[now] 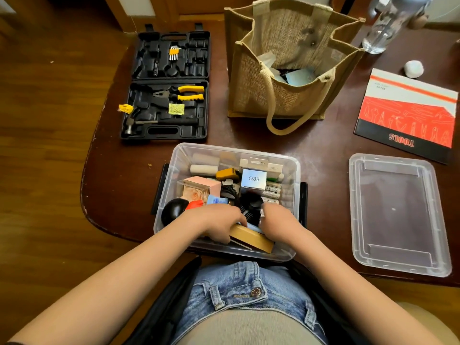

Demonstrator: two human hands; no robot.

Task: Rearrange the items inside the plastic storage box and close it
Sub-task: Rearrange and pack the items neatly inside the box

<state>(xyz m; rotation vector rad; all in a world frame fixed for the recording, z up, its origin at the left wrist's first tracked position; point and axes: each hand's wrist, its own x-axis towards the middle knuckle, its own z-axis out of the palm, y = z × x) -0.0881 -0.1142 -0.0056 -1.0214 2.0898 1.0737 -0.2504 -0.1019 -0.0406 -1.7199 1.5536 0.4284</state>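
The clear plastic storage box (183, 155) stands open at the table's near edge, full of small items: a white Q88 box (254, 180), a pink box (210, 186), a yellow tool (225, 173), a black round object (174, 209), batteries (272, 190). Both hands are inside its near end. My left hand (216, 222) curls over a tan wooden box (251, 239), fingers on its top edge. My right hand (278, 224) grips items beside a black round-headed object (251, 205); what the fingers hold is hidden. The clear lid (395, 215) lies on the table to the right.
An open black tool case (169, 85) with yellow pliers lies at the back left. A jute bag (291, 63) stands behind the box. A red tools booklet (408, 113), a water bottle (388, 23) and a white ball (413, 68) are at the right.
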